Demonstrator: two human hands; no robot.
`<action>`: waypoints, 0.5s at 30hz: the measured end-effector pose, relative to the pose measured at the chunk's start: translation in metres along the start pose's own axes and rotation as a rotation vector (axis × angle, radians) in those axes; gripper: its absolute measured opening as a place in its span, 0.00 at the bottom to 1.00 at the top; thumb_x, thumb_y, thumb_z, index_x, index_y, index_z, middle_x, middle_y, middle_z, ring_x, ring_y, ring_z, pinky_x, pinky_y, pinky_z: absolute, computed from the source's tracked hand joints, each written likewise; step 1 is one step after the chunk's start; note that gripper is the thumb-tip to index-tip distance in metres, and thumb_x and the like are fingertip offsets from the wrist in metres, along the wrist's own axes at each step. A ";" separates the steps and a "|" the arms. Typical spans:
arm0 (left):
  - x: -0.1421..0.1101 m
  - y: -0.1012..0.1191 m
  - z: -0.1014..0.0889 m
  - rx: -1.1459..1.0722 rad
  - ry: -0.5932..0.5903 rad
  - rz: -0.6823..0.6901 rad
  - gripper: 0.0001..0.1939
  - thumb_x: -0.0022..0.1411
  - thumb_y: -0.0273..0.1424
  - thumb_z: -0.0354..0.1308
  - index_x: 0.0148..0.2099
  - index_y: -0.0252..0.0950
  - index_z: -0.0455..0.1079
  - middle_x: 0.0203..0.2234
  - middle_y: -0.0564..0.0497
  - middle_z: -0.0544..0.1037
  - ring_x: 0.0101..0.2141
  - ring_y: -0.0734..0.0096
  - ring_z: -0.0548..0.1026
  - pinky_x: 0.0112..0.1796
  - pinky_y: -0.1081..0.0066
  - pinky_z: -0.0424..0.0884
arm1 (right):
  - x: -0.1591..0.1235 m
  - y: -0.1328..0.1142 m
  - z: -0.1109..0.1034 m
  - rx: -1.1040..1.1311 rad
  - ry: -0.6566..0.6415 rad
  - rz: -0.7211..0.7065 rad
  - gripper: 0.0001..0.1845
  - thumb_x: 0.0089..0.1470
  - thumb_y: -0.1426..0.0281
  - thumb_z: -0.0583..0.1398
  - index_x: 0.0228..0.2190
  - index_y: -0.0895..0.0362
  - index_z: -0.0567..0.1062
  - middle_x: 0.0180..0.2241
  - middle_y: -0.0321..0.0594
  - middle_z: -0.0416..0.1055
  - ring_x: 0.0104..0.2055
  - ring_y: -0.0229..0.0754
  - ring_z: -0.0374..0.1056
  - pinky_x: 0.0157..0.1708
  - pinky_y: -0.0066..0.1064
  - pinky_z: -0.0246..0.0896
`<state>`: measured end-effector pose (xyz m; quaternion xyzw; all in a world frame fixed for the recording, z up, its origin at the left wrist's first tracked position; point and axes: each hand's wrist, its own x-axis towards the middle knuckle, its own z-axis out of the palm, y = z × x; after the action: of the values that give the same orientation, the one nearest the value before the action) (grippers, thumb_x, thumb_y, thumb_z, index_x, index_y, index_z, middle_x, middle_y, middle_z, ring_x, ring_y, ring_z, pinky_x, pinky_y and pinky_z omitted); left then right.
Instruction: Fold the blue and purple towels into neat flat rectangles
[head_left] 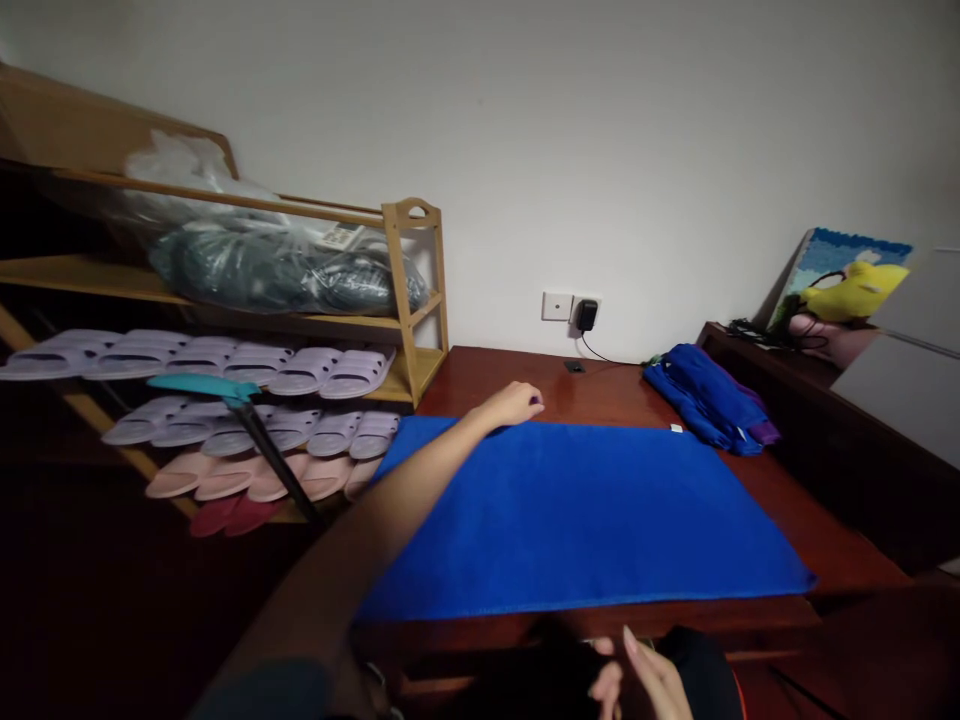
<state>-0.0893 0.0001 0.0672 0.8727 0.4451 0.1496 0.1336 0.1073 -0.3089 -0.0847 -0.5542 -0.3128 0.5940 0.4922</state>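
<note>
A blue towel [570, 520] lies spread flat on the reddish-brown wooden table, with a small white tag [676, 428] at its far edge. My left hand [512, 404] reaches across the towel's left part to that far edge. Its fingers are curled in, and whatever they may hold is hidden from me. Low in the view, in front of the near table edge, my right hand [646, 680] has its fingers apart with nothing visible in it.
A folded blue and purple cloth bundle [709, 398] lies at the right. Left stands a wooden rack [414, 300] with several slippers [360, 370] and bagged items. A black plug [587, 315] sits in the wall socket. Yellow plush toy [855, 290] on the right-hand ledge.
</note>
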 end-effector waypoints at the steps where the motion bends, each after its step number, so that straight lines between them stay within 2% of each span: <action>1: 0.016 0.007 0.012 -0.003 -0.008 -0.012 0.13 0.62 0.33 0.51 0.42 0.33 0.74 0.41 0.42 0.78 0.41 0.64 0.75 0.43 0.71 0.66 | 0.003 -0.003 0.008 0.008 -0.022 0.010 0.35 0.42 0.39 0.57 0.30 0.59 0.78 0.19 0.44 0.73 0.15 0.41 0.66 0.16 0.29 0.53; 4: 0.046 0.020 0.047 0.003 -0.022 -0.057 0.12 0.62 0.32 0.52 0.40 0.31 0.74 0.41 0.39 0.77 0.41 0.63 0.74 0.42 0.69 0.66 | 0.011 -0.009 0.021 0.008 -0.039 0.023 0.38 0.41 0.36 0.54 0.30 0.59 0.77 0.20 0.45 0.74 0.15 0.42 0.68 0.14 0.27 0.50; 7: 0.057 0.025 0.071 0.004 -0.035 -0.109 0.14 0.64 0.37 0.50 0.40 0.33 0.72 0.42 0.39 0.76 0.44 0.58 0.73 0.44 0.63 0.65 | 0.016 -0.014 0.030 0.021 0.038 0.036 0.39 0.38 0.35 0.56 0.27 0.61 0.77 0.20 0.45 0.74 0.14 0.42 0.67 0.13 0.26 0.48; 11: 0.061 0.024 0.086 -0.018 -0.068 -0.159 0.15 0.60 0.44 0.54 0.40 0.38 0.70 0.44 0.44 0.75 0.48 0.56 0.70 0.48 0.58 0.62 | 0.016 -0.023 0.044 0.083 0.188 0.021 0.38 0.36 0.37 0.59 0.22 0.64 0.75 0.19 0.47 0.73 0.14 0.41 0.67 0.13 0.25 0.50; 15: 0.063 0.022 0.090 -0.062 -0.110 -0.183 0.13 0.55 0.43 0.60 0.35 0.39 0.70 0.41 0.47 0.76 0.50 0.57 0.68 0.50 0.59 0.60 | 0.015 -0.025 0.054 0.134 0.269 -0.012 0.33 0.35 0.42 0.63 0.18 0.64 0.75 0.16 0.45 0.72 0.14 0.39 0.66 0.16 0.26 0.55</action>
<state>-0.0043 0.0301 0.0015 0.8309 0.5100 0.1022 0.1977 0.0629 -0.2775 -0.0572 -0.5929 -0.2068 0.5310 0.5690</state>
